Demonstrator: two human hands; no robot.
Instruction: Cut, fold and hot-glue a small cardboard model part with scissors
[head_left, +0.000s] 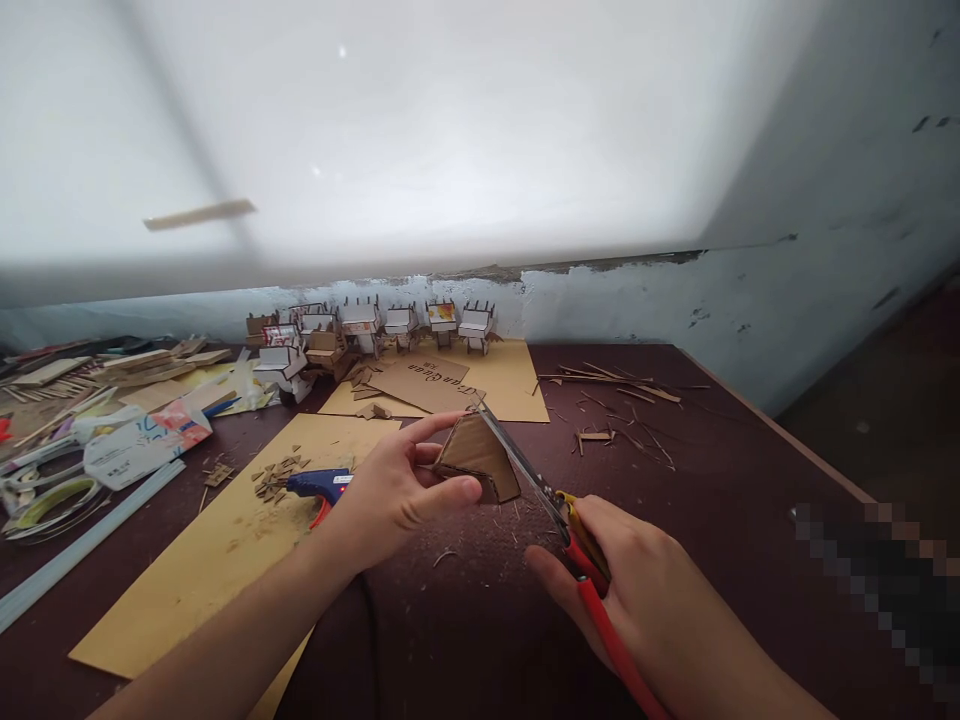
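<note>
Between the thumb and fingers of my left hand (409,490) is a small folded piece of brown cardboard (476,455), held above the dark table. My right hand (626,560) grips a pair of scissors (536,480) with red and yellow handles. The blades lie along the right edge of the cardboard, pointing up and left; whether they bite into it I cannot tell. Just left of my left hand, a blue glue gun (319,484) with an orange-red trigger lies beside a heap of small cardboard scraps (277,478).
Several small cardboard chair-like models (401,322) stand along the wall. A printed cardboard sheet (420,383) rests on a yellow board (517,385). Thin cardboard strips (622,380) lie at the right. Tape rolls (56,505), wood pieces and a long pale strip (97,540) crowd the left side.
</note>
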